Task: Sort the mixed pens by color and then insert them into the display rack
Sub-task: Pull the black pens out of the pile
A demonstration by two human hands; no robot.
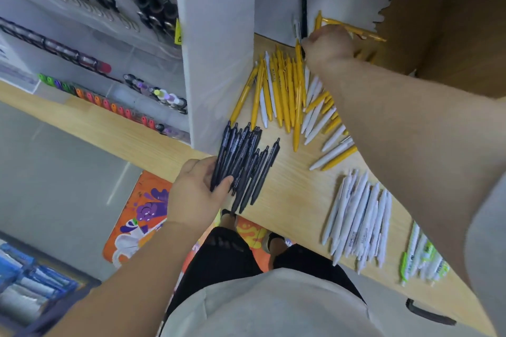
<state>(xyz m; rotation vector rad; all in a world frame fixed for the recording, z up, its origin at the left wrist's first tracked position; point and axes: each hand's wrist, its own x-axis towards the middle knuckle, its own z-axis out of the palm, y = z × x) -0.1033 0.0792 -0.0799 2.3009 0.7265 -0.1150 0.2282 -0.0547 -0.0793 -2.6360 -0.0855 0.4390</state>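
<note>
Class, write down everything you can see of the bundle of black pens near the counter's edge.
The black pens are slim, matte, plastic-looking click pens with clips and small pale print. They lie fanned and overlapping on the wooden counter, beside the white side panel. The left hand grips their lower ends, thumb across them.

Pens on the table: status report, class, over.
Left hand grips black pen bundle. Right hand pinches single black pen. Yellow and white pens mixed, unsorted.
</note>
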